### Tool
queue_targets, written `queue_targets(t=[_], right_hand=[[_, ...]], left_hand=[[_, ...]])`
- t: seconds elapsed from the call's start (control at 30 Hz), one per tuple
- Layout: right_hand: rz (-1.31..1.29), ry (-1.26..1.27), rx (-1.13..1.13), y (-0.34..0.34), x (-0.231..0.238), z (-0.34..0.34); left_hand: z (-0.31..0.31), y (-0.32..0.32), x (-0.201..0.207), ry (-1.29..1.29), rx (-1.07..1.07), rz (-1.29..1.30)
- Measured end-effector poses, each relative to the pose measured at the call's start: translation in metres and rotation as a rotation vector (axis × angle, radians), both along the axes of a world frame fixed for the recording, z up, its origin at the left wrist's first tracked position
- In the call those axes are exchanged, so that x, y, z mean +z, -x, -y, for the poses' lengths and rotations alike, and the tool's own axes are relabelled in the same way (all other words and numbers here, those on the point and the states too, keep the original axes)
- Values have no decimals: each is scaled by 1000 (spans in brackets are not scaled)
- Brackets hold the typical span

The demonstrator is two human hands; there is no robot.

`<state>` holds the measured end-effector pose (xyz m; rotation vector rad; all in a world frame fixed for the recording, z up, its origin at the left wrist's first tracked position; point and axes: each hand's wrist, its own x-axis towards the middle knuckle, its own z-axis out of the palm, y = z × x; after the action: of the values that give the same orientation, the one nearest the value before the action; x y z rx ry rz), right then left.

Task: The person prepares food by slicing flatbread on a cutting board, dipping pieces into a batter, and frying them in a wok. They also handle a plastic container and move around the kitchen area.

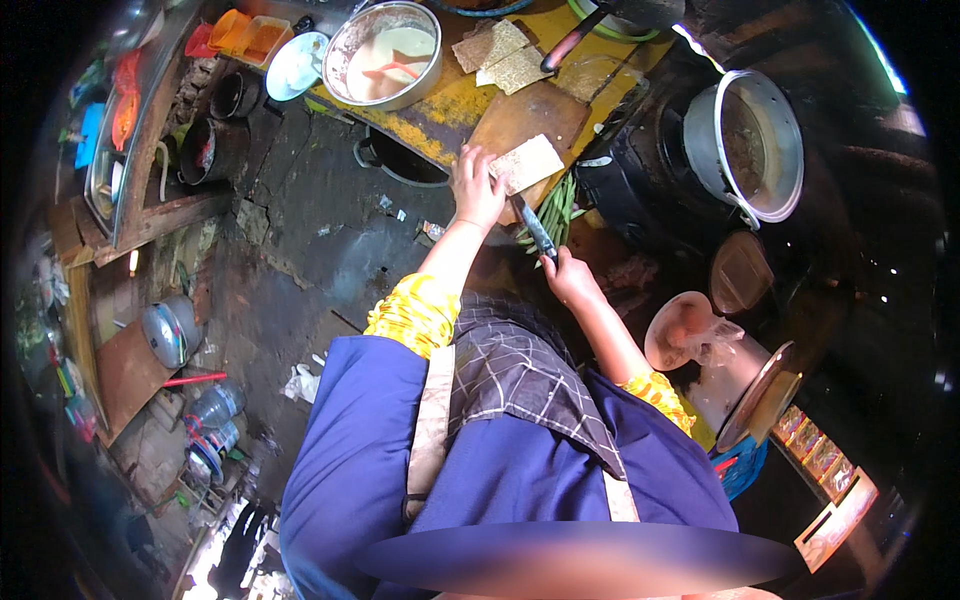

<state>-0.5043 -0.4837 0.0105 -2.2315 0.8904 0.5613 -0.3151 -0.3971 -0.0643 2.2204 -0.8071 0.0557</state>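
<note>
A pale rectangular slab that looks like tempeh (529,164) lies on the wooden cutting board (545,112). My left hand (476,185) grips its left edge, fingers bent against it. My right hand (574,277) is closed round the handle of a knife (537,230). The blade points up and to the left, its tip close to the slab's lower edge. More flat slabs (516,70) of the same kind lie on the yellow table (425,130) beyond the board. Long green beans (562,208) lie beside the blade.
A metal pot (340,82) of creamy liquid with an orange utensil stands at the back left, beside a pale plate (297,68). A dark pan's handle (572,42) reaches over the table. Right of the board stands a large metal pot (708,140). A pink container (725,385) is near my right forearm.
</note>
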Motion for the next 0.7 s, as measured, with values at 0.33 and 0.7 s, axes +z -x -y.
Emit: queue_targets(t=[0.33, 0.7], right_hand=[[-96, -223, -163, 31, 30, -2], [29, -317, -476, 59, 36, 5]], left_hand=[[35, -17, 37, -390, -333, -215], [28, -25, 24, 33, -120, -116]])
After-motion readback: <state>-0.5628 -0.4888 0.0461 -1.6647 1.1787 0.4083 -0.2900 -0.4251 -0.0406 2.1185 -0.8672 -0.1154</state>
